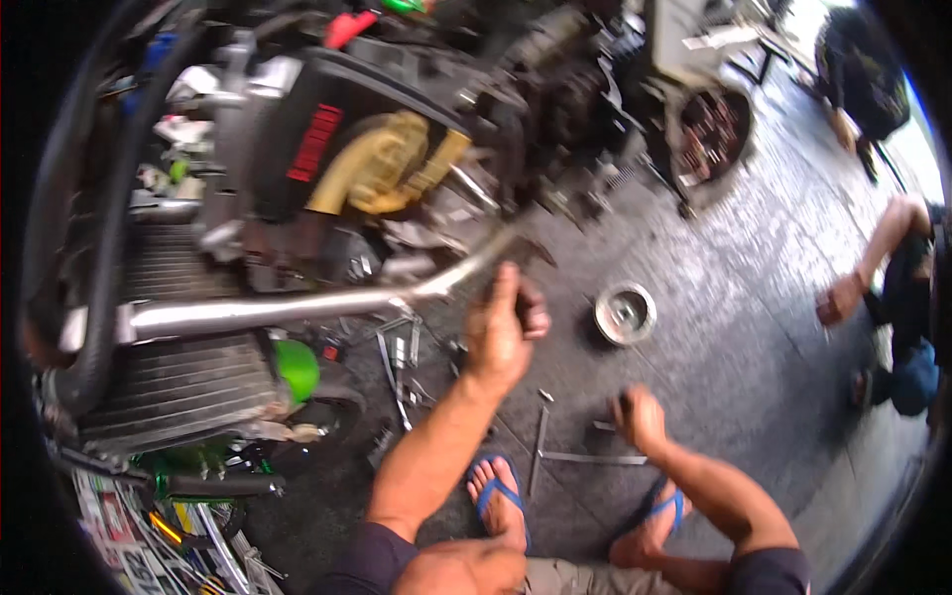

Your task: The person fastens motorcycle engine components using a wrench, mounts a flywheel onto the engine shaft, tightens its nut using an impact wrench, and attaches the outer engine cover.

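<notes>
My left hand (504, 332) is raised over the floor, its thumb up and its fingers curled. It is nearest the bent end of a long silver metal tube (268, 312); whether they touch, I cannot tell. Anything inside those fingers is hidden by blur. Farther right, my right hand (643, 424) is closed above the floor, and a small dark piece shows at its fingertips, too blurred to name. Beneath the right hand lie a thin metal bar (595, 458) and a second bar (539, 446). Beyond both hands sits a round metal bowl-like part (625, 312).
A black engine cover with a yellow molded part (382, 169) and a finned radiator (178, 387) crowd the left. Wrenches (392, 382) lie on the dark floor. A container of reddish-brown pieces (712, 134) stands at the back. Another person's arm (863, 268) reaches in at right.
</notes>
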`<action>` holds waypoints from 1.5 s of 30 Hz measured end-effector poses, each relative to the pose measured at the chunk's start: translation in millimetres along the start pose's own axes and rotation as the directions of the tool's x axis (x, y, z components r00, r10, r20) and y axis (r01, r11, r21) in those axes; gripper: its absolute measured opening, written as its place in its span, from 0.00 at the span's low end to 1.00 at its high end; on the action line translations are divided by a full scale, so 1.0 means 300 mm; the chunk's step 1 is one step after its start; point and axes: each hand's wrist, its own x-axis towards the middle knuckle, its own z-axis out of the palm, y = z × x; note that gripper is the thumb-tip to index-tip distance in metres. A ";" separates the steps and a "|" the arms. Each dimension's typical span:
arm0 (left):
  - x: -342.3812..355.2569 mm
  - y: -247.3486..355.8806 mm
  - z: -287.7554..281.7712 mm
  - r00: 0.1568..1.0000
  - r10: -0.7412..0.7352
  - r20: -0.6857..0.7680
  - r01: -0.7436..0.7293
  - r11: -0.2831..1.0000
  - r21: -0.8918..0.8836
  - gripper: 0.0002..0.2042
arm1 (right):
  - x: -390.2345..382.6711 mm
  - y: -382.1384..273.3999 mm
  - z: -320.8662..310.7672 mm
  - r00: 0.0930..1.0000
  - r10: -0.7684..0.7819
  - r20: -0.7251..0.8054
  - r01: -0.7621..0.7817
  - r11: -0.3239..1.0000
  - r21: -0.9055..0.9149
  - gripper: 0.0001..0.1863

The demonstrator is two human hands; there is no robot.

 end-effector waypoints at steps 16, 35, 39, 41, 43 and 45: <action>-0.297 -0.230 -0.459 0.925 -0.202 -0.321 0.328 0.853 0.406 0.13 | 0.450 -0.072 -0.121 0.997 0.021 -0.080 -0.014 0.996 0.085 0.68; -0.278 0.017 -0.263 0.921 -0.272 0.280 0.295 0.954 -0.042 0.49 | 0.155 -0.567 -0.403 0.778 -0.557 0.292 0.613 0.773 -0.160 0.37; -0.262 0.017 -0.247 0.935 -0.211 0.284 0.208 0.977 0.042 0.50 | 0.050 -0.590 -0.306 0.766 -0.504 0.400 0.512 0.854 0.096 0.43; -0.251 0.007 -0.270 0.954 -0.119 0.276 0.067 0.980 0.189 0.51 | 0.039 -0.689 -0.336 0.765 -0.443 0.468 0.336 0.894 0.296 0.41; -0.229 -0.034 -0.276 0.949 -0.092 0.301 0.004 0.959 0.282 0.51 | 0.047 -0.683 -0.324 0.822 -0.425 0.379 0.201 0.839 0.505 0.36; -0.235 -0.037 -0.285 0.953 -0.075 0.293 -0.033 0.937 0.348 0.51 | 0.108 -0.691 -0.336 0.861 -0.211 0.463 -0.418 0.223 0.881 0.31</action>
